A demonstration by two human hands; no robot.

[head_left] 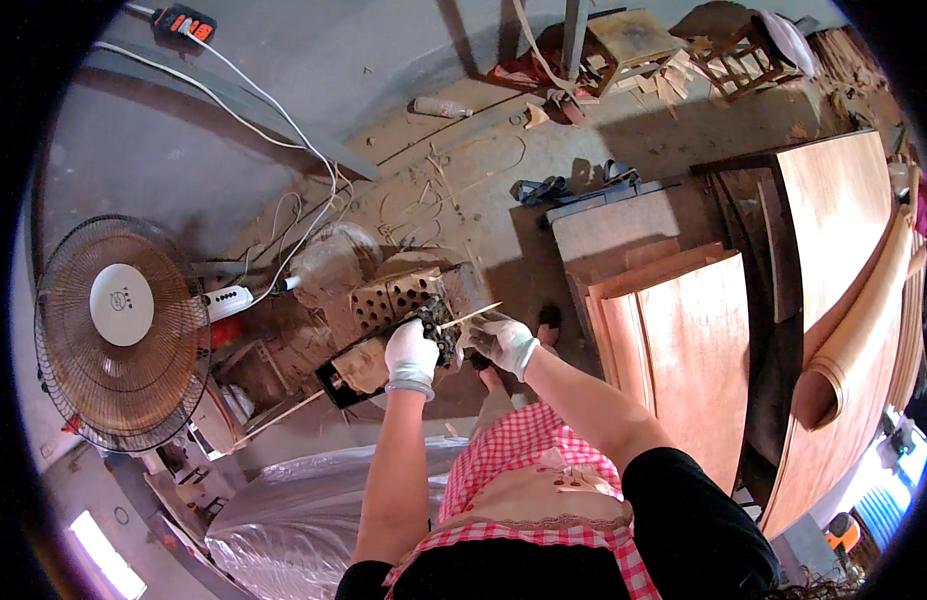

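Observation:
Both of my hands wear white work gloves. My left hand (411,356) is closed at the side of a dark, box-shaped machine (442,330); what its fingers grip is hidden. A thin pale wooden strip (471,315) sticks out of the machine to the right, slanting upward. My right hand (503,343) is beside that strip, fingers stretched toward the machine; the glove looks greyish and a little blurred. Whether its fingertips touch the strip is unclear. On the machine's left side, another length of thin strip (283,418) slants down toward the lower left.
A standing fan (123,320) and a power strip (228,300) with white cables are at left. Bricks with holes (393,297) lie behind the machine. Stacked wood veneer sheets (683,350) and a rolled sheet (853,350) fill the right. Plastic sheeting (303,520) lies at lower left.

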